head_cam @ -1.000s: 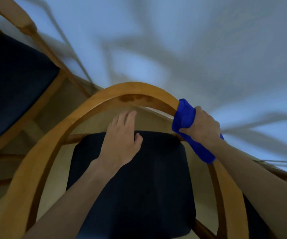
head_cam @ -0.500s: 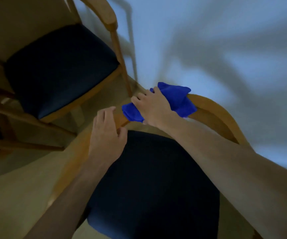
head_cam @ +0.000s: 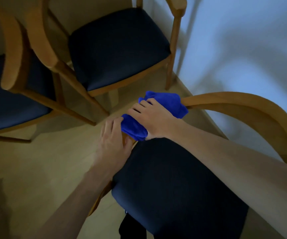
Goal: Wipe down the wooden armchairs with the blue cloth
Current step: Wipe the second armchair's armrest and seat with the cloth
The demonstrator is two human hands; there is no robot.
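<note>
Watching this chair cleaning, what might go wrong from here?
Two small risks. The blue cloth is bunched under the right hand, so loose folds may skip parts of the curved wooden rail. The left hand lies right beside the cloth on the same rail, so a further stroke that way could bump into its fingers.

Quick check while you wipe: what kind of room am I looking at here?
Probably a waiting or meeting room, though that's a guess. Several matching wooden armchairs with dark blue seat cushions stand close together on a pale wood floor by a plain light wall.
</note>
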